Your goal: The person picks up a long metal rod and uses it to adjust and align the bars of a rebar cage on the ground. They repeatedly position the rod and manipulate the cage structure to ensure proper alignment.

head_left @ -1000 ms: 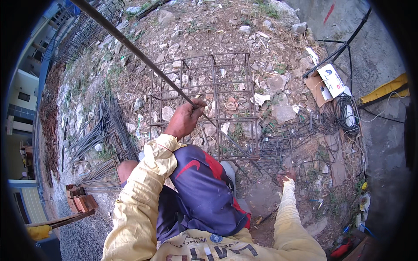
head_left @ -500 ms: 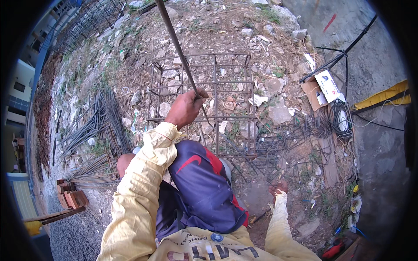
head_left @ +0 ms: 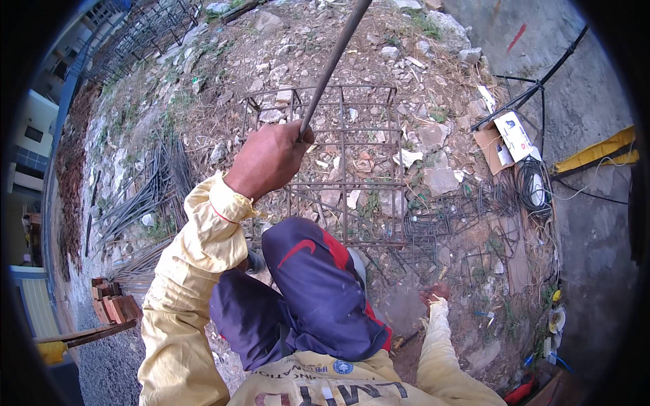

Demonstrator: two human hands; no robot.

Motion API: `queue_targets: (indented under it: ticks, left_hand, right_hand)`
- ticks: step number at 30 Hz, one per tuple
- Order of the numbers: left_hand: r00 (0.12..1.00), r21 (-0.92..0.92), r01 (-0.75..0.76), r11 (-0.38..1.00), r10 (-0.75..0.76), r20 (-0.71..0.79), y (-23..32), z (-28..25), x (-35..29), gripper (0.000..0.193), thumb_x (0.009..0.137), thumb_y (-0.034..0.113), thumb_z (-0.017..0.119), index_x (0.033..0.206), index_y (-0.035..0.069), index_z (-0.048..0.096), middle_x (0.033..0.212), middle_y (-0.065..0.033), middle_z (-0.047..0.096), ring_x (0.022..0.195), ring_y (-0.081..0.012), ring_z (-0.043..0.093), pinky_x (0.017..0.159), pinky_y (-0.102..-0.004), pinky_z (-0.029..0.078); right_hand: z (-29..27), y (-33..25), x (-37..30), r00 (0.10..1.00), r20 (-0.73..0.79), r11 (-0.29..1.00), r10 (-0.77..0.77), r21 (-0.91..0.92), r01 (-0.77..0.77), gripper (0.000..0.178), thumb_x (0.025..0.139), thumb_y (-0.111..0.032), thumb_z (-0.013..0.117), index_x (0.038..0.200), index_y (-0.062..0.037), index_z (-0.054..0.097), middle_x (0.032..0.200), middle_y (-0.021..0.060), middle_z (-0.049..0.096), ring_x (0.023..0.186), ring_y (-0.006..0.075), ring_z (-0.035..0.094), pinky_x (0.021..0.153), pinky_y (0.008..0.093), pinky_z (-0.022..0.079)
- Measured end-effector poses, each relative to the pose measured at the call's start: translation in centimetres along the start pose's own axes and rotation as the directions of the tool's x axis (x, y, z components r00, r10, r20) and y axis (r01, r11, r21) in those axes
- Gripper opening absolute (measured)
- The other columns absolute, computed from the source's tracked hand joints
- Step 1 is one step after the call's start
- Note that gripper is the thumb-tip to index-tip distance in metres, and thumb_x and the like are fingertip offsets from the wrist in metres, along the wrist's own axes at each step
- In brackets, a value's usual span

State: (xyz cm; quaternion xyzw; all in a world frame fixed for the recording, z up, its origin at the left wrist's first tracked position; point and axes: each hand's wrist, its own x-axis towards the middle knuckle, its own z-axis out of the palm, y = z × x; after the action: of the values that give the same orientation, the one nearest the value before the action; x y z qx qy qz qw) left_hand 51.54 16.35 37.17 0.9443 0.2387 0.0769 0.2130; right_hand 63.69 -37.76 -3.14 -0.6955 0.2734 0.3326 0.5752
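Note:
My left hand (head_left: 267, 159) is raised and closed around a long rusty steel bar (head_left: 332, 64) that runs up and to the right, out of the top of the picture. Below it on the rubble lies a rebar cage (head_left: 352, 162) made of straight bars and square ties. My right hand (head_left: 435, 294) hangs low by the ground at the lower right, next to bent wire ties; its fingers are too small to read. My yellow sleeves and dark blue trousers with red patches fill the bottom.
A bundle of loose steel bars (head_left: 145, 196) lies at the left. Stacked bricks (head_left: 112, 308) sit at the lower left. A cardboard box (head_left: 504, 139), a wire coil (head_left: 535, 189) and a yellow object (head_left: 596, 152) are at the right, on stony ground.
The bar in my left hand has swung from pointing up-left to pointing up-right. My left hand has come nearer to the camera, and my right hand has dropped slightly lower.

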Motion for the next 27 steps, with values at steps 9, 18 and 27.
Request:
queue_targets:
  ticks: [9, 18, 27]
  left_hand:
    - [0.982, 0.219, -0.136, 0.966, 0.161, -0.102, 4.0, -6.2, 3.4, 0.015, 0.091, 0.016, 0.059, 0.097, 0.006, 0.069, 0.074, -0.0114, 0.069, 0.065, -0.0247, 0.067, 0.064, -0.0399, 0.053]
    - [0.932, 0.384, -0.121, 0.915, 0.237, -0.273, 3.2, -11.7, 5.4, 0.017, 0.094, 0.019, 0.061, 0.103, 0.008, 0.07, 0.076, -0.0095, 0.069, 0.068, -0.02, 0.067, 0.064, -0.0363, 0.053]
    - [0.995, 0.204, -0.032, 0.978, 0.051, -0.091, 2.6, -2.9, 7.7, 0.019, 0.093, 0.015, 0.056, 0.103, 0.007, 0.07, 0.086, -0.0155, 0.072, 0.08, -0.0287, 0.071, 0.08, -0.041, 0.056]
  right_hand:
    - [-0.5, 0.9, -0.5, 1.0, 0.029, 0.999, -0.01, 0.031, 0.009, 0.029, 0.099, -0.019, 0.046, 0.127, -0.014, 0.039, 0.087, 0.0183, 0.062, 0.058, 0.031, 0.066, 0.044, 0.0433, 0.054]
    - [-3.6, 5.0, -0.6, 1.0, 0.004, 1.0, -0.009, 0.001, 0.009, 0.039, 0.1, -0.019, 0.044, 0.136, -0.0142, 0.031, 0.092, 0.0188, 0.063, 0.059, 0.032, 0.067, 0.046, 0.045, 0.056]
    - [-4.7, 5.1, 0.1, 0.999, 0.034, 0.995, 0.039, 0.087, -0.041, 0.04, 0.1, -0.02, 0.048, 0.135, -0.0139, 0.028, 0.094, 0.023, 0.062, 0.06, 0.0347, 0.066, 0.046, 0.0482, 0.055]
